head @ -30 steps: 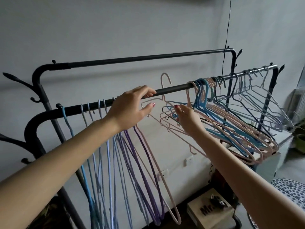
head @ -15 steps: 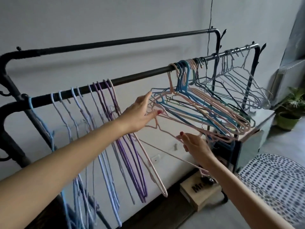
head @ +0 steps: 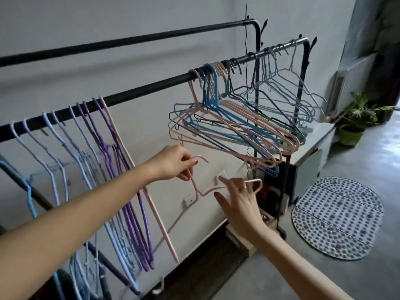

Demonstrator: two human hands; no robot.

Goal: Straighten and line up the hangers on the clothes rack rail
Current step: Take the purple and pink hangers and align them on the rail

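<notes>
From the head view, a pink hanger is off the rail and held in the air below it, between the two groups of hangers that hang there. The left hand pinches the neck of this hanger just under its hook, fingers curled round the wire. The right hand has its fingers spread and mostly straight, touching the hanger's shoulder wire near its right end; whether any finger truly closes round the wire cannot be told. Toward the rail's left end hangs a row of pale blue, lilac and purple hangers with one pink one at its right edge, their bodies turned edge-on. Toward the rail's right end hangs a bunched group of pink and blue hangers, splayed and overlapping, with thin grey wire hangers beyond them. A second black rail runs behind, nearer the wall. On the floor lie a dotted mat and a potted plant.
</notes>
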